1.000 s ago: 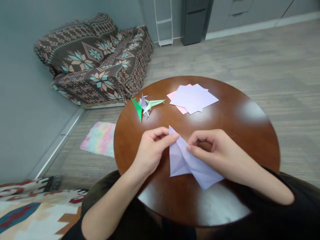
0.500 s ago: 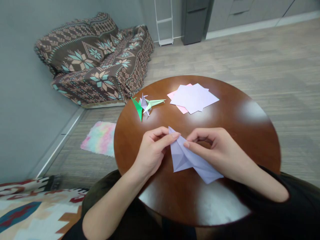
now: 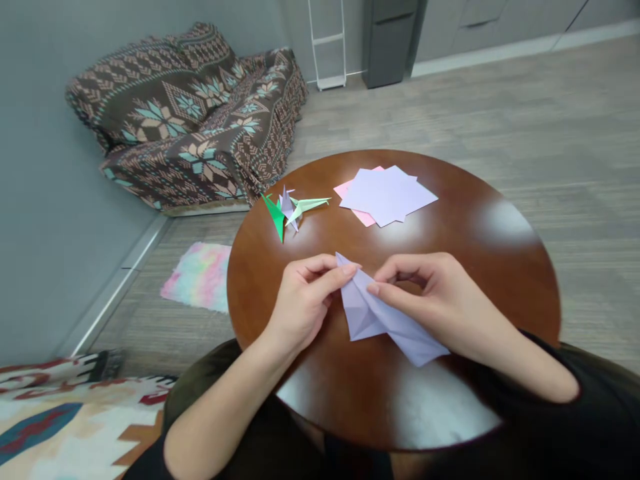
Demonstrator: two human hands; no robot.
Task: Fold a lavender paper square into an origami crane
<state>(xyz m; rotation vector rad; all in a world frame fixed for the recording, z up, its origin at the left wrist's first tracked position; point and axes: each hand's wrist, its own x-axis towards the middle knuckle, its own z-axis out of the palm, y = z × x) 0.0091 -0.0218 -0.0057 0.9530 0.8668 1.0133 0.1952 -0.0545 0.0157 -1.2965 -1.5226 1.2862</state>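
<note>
Between my hands is a partly folded sheet of lilac origami paper (image 3: 367, 310), creased, with its lower flaps spread apart. My left hand (image 3: 315, 293) pinches it near the upper left point, thumb on top. Along the upper right edge, my right hand (image 3: 425, 293) grips the paper between thumb and fingers; part of the sheet is hidden under that hand. Beyond my left hand stand folded paper cranes: a green crane (image 3: 274, 217), a lilac crane (image 3: 287, 207) and a pale green crane (image 3: 307, 206).
A fanned stack of lilac paper (image 3: 390, 195) with pink sheets beneath lies at the back of the round brown table (image 3: 500, 280). Past the table are a sofa (image 3: 200, 127) under a patterned throw, a pastel rug (image 3: 200, 277) and a white rack (image 3: 329, 83).
The lower flaps of the lilac paper have shifted very slightly right and up. Both hands keep their grip in nearly the same place.
</note>
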